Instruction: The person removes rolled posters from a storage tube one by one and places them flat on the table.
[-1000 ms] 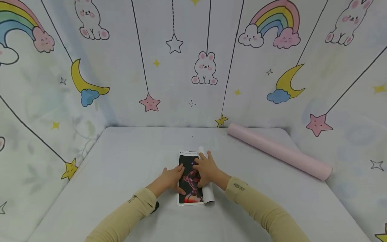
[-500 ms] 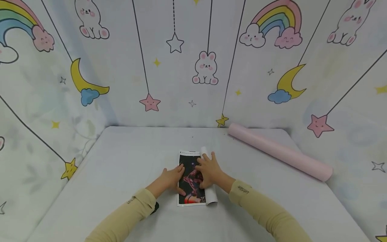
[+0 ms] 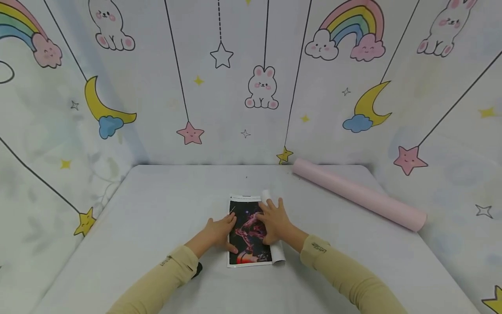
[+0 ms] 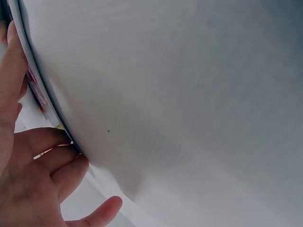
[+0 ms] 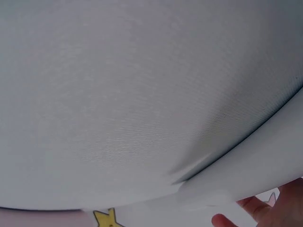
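A dark poster (image 3: 251, 237) with a reddish-pink picture and white margin lies partly unrolled on the white table. My left hand (image 3: 213, 234) presses on its left edge, with the fingers extended; in the left wrist view that hand (image 4: 42, 175) lies along the sheet's edge. At the right side the poster remains curled into a white-backed roll (image 3: 278, 253). My right hand (image 3: 277, 223) rests with spread fingers on the roll and the printed face beside it. The right wrist view shows the roll (image 5: 255, 151) up close, with only some fingers of the right hand (image 5: 284, 208) visible.
A long pink roll (image 3: 358, 195) lies diagonally at the table's back right. A small black object (image 3: 198, 269) is partly hidden by the left sleeve. Fabric walls (image 3: 219, 109) with cartoon prints stand around the white table (image 3: 176, 196).
My right hand has moved to the right along with the roll, so more of the printed picture is exposed. The left hand stays on the left edge.
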The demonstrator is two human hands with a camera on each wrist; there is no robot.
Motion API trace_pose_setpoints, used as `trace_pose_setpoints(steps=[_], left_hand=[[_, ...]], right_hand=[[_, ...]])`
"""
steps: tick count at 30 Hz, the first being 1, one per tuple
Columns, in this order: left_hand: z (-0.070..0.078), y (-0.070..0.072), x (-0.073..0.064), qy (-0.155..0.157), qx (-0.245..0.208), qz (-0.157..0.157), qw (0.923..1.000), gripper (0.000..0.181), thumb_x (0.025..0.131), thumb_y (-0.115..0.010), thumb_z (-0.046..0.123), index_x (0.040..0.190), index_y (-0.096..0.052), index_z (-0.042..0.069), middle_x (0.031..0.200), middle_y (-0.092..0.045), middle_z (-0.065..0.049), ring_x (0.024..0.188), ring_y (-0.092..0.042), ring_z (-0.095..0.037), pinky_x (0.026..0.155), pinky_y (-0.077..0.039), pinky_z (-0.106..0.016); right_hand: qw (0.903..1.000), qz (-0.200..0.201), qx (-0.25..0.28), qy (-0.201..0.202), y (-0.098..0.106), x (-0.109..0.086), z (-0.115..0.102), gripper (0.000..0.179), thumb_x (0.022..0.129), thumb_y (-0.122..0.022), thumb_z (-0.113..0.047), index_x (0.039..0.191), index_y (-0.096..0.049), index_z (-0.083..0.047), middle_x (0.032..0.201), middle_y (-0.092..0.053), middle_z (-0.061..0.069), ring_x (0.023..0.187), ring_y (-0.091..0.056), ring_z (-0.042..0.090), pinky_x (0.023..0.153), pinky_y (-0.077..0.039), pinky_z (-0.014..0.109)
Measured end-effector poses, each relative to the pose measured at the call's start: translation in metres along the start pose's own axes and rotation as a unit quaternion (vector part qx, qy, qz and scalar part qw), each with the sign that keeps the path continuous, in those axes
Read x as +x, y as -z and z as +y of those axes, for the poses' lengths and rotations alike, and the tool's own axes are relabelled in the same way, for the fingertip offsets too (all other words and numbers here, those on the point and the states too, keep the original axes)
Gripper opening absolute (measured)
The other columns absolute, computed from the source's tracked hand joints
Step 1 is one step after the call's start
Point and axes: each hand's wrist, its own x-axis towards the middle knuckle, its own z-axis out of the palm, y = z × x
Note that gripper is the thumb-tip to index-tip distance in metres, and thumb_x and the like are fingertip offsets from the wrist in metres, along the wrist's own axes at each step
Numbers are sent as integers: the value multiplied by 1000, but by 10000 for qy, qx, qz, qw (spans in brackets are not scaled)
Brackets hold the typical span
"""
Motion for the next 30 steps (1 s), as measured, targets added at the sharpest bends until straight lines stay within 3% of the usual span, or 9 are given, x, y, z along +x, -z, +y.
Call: trace_pose_setpoints(steps=[9, 17, 24, 30], left_hand=[[-6, -7, -5, -30, 54, 41, 10000, 105, 63, -71, 61, 142, -31, 4, 149, -23, -9, 133, -30, -22, 94, -29, -61], [-13, -1, -7, -138, 78, 99, 9998, 105, 64, -71, 60, 142, -31, 3, 149, -22, -10, 132, -31, -23, 92, -30, -62], [-23, -1, -10, -183, -77, 46, 9998, 105, 64, -72, 58, 141, -31, 1, 149, -21, -12, 132, -30, -25, 91, -29, -64], [-25, -1, -12, -168, -172, 35, 9997, 104, 64, -73, 56, 141, -31, 1, 149, -21, -12, 132, -31, -26, 92, -29, -63]], right_hand=[[9997, 25, 147, -197, -6, -10, 1, 86, 55, -61, -73, 130, -48, -33, 139, -34, 5, 125, -29, 30, 94, -24, 60], [9990, -136, 61, -411, -8, -15, 12, 83, 58, -60, -72, 130, -49, -33, 142, -32, 7, 128, -27, 30, 94, -24, 61], [9976, 263, 581, -285, -15, -23, 24, 78, 58, -64, -67, 125, -54, -28, 137, -35, 11, 123, -32, 33, 88, -27, 63], [9978, 270, 487, -365, -21, -30, 28, 78, 58, -63, -65, 125, -53, -28, 140, -34, 8, 125, -31, 32, 89, -26, 62]])
